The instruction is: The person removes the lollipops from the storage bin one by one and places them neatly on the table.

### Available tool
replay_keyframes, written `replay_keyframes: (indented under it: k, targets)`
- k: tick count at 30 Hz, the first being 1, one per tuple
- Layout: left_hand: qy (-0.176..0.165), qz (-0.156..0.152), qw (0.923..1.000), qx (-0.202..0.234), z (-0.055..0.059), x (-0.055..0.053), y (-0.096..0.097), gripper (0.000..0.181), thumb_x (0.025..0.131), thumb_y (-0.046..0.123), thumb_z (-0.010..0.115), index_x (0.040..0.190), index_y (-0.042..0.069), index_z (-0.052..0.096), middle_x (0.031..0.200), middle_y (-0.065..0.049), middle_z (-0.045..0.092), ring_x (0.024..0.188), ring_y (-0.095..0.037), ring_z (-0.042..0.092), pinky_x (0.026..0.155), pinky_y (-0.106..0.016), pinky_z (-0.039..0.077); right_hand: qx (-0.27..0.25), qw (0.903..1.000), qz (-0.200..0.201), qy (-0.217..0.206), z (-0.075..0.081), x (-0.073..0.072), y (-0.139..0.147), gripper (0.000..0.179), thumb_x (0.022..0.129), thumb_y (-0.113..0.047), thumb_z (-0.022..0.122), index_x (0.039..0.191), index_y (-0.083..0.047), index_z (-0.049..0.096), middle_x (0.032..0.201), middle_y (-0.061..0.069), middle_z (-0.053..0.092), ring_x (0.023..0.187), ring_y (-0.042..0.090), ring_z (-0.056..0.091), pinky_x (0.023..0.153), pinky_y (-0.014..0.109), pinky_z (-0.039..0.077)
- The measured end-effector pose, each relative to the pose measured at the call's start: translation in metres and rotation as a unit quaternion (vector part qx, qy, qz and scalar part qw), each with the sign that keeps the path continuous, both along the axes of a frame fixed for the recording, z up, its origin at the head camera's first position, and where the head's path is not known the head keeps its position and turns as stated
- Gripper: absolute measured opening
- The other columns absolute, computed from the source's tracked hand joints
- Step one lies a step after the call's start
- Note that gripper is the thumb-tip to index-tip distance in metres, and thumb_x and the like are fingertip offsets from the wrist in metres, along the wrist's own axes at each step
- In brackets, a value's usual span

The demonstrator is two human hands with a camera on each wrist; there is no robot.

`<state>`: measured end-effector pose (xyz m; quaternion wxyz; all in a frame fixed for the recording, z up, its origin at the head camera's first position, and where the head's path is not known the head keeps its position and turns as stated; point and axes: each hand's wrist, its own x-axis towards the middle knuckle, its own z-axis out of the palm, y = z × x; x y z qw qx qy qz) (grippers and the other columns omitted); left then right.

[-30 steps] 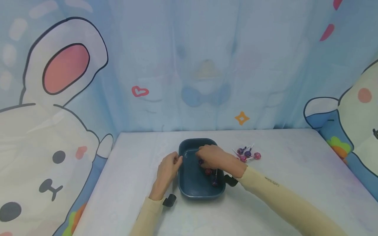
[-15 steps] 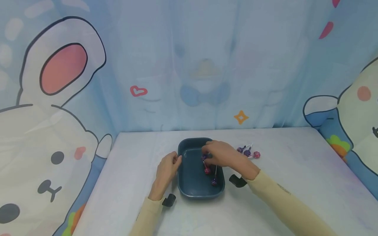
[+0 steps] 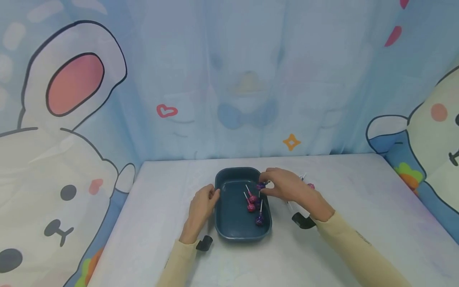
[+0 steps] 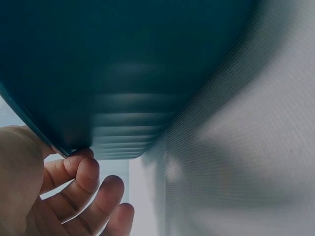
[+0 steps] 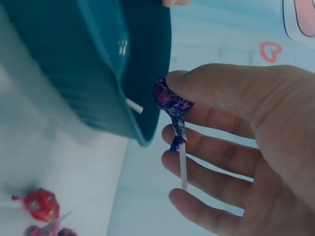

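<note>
A dark teal rectangular basin (image 3: 234, 231) stands on the table. My left hand (image 3: 201, 205) is at its left side, thumb and index finger pinching the rim in the left wrist view. My right hand (image 3: 285, 185) is over the basin's right edge. Between thumb and index finger it pinches the purple-wrapped head of a lollipop (image 5: 170, 96), whose white stick runs down past the other fingers in the right wrist view. Inside the basin lie several lollipops, among them a pink one (image 3: 251, 207) and a purple one (image 3: 259, 220).
On the table right of the basin are more lollipops, mostly hidden behind my right hand; a red one (image 5: 42, 204) shows in the right wrist view. A printed curtain (image 3: 247, 59) hangs behind the white-covered table (image 3: 172, 175).
My right hand has moved right from the basin's middle to its right edge with the purple lollipop, uncovering pink lollipops inside. The left hand has stayed at the rim.
</note>
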<state>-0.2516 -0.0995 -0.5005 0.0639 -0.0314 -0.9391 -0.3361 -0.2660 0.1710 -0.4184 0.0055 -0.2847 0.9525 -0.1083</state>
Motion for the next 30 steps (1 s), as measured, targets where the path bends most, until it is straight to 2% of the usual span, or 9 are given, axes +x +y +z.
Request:
replay_keyframes:
  k: [7, 12, 16, 22, 30]
  targets:
    - [0.003, -0.001, 1.0, -0.005, 0.001, 0.0, 0.0, 0.028, 0.092, 0.039, 0.049, 0.073, 0.018, 0.049, 0.062, 0.004, 0.05, 0.053, -0.009, 0.045, 0.047, -0.024, 0.035, -0.02, 0.9986, -0.035, -0.034, -0.007, 0.002, 0.019, 0.023, 0.079, -0.029, 0.071, 0.099, -0.019, 0.066, 0.09, -0.005, 0.062, 0.079, 0.008, 0.055, 0.071, 0.029, 0.047]
    - [0.007, -0.001, 0.9999, -0.012, 0.001, 0.0, 0.0, 0.029, 0.092, 0.039, 0.049, 0.072, 0.018, 0.049, 0.06, 0.004, 0.049, 0.052, -0.009, 0.044, 0.047, -0.024, 0.035, -0.021, 0.9971, -0.047, -0.056, -0.016, 0.006, 0.036, 0.023, 0.08, -0.027, 0.07, 0.099, -0.016, 0.066, 0.088, -0.003, 0.061, 0.075, 0.011, 0.054, 0.067, 0.026, 0.047]
    - [0.006, -0.001, 0.9999, -0.011, 0.001, 0.0, 0.0, 0.029, 0.092, 0.039, 0.049, 0.072, 0.018, 0.049, 0.06, 0.004, 0.049, 0.052, -0.009, 0.044, 0.047, -0.024, 0.035, -0.024, 0.9962, -0.053, -0.065, -0.023, 0.009, 0.049, 0.025, 0.08, -0.027, 0.071, 0.1, -0.013, 0.065, 0.089, -0.002, 0.062, 0.077, 0.012, 0.054, 0.069, 0.028, 0.048]
    - [0.007, 0.001, 0.9999, -0.007, 0.0, 0.001, 0.0, 0.029, 0.092, 0.038, 0.049, 0.072, 0.018, 0.049, 0.061, 0.004, 0.049, 0.052, -0.009, 0.044, 0.047, -0.024, 0.034, -0.045, 0.9943, -0.069, -0.068, -0.034, 0.013, 0.065, 0.026, 0.079, -0.025, 0.071, 0.1, -0.012, 0.065, 0.096, 0.0, 0.064, 0.088, 0.017, 0.06, 0.081, 0.038, 0.05]
    - [0.006, 0.0, 1.0, -0.003, 0.0, 0.001, 0.0, 0.029, 0.092, 0.039, 0.048, 0.073, 0.018, 0.049, 0.061, 0.004, 0.049, 0.052, -0.009, 0.045, 0.047, -0.024, 0.035, -0.042, 0.9887, -0.114, -0.088, -0.048, 0.018, 0.082, 0.038, 0.079, -0.027, 0.071, 0.112, -0.009, 0.063, 0.11, 0.009, 0.064, 0.104, 0.029, 0.058, 0.089, 0.047, 0.045]
